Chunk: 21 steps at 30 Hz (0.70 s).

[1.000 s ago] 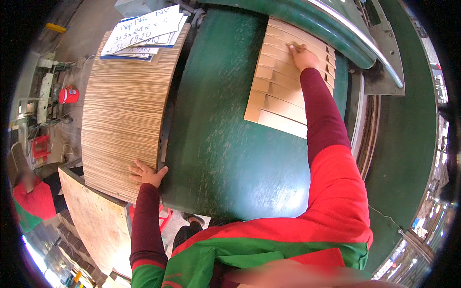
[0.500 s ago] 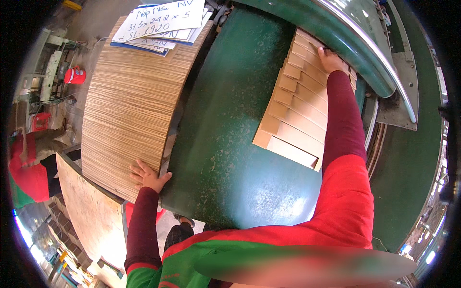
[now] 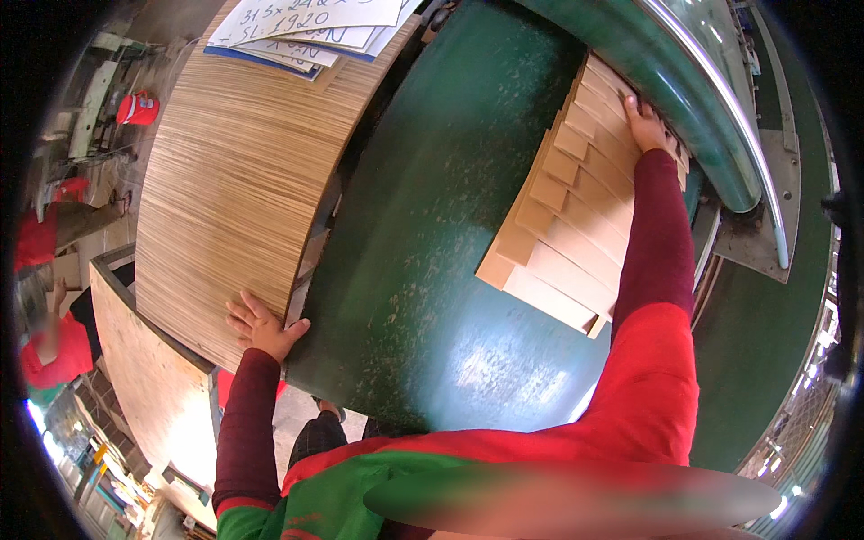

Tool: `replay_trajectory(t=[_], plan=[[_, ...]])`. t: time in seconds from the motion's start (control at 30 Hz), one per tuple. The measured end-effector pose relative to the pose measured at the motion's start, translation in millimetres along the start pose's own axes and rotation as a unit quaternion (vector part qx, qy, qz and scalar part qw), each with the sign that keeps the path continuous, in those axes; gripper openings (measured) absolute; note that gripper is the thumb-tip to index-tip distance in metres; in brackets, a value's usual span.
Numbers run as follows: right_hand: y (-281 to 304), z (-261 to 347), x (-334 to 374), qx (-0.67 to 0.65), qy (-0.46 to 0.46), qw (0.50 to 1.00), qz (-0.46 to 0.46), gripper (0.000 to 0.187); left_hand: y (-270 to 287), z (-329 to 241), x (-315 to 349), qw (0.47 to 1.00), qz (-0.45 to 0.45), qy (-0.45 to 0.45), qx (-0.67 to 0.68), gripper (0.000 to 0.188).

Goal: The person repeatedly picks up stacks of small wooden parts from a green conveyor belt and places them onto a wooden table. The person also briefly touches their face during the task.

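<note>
My left hand [image 3: 263,330] lies flat with fingers spread on the near right corner of a striped wood-grain board [image 3: 238,180]. Over on the right, my right hand [image 3: 645,126] rests with its fingers stretched out on a fanned row of overlapping tan cardboard pieces [image 3: 576,229]. These pieces lie on a dark green, scuffed surface [image 3: 423,207]. The row's far end sits against a rounded green machine cover [image 3: 711,117], close to my right fingers. My right forearm hides part of the row's right side.
Handwritten paper sheets [image 3: 315,27] lie on the board's far end. A bright metal bar [image 3: 720,76] runs along the cover, by a grey metal plate [image 3: 765,207]. At left stand a pale wooden panel [image 3: 162,378], a red container [image 3: 138,108] and another person in red [image 3: 58,351].
My view has shifted slightly, so the board and papers sit higher. The dark gap at the cardboard row's near end looks narrower. Both hands stay at the same places.
</note>
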State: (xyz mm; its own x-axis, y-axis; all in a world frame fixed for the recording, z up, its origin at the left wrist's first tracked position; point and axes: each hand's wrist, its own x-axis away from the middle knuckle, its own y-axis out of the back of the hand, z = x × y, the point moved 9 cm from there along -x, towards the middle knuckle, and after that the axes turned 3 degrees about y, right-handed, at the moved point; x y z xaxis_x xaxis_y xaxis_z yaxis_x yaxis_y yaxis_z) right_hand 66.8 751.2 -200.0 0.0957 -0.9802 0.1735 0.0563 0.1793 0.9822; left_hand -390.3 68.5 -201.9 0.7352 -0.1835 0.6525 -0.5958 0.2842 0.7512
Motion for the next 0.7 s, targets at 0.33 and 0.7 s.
replay_trajectory(t=[0.33,0.7], plan=[[4.0,32.2,109.4,-0.034,-0.008,0.999,-0.02,0.081,2.4,1.6,2.9,0.986,-0.09,-0.102,0.095,0.13],[-20.5,81.7,352.2,-0.05,-0.087,0.994,-0.051,0.079,-280.9,97.1,196.0,0.692,0.554,0.057,0.46,0.038]])
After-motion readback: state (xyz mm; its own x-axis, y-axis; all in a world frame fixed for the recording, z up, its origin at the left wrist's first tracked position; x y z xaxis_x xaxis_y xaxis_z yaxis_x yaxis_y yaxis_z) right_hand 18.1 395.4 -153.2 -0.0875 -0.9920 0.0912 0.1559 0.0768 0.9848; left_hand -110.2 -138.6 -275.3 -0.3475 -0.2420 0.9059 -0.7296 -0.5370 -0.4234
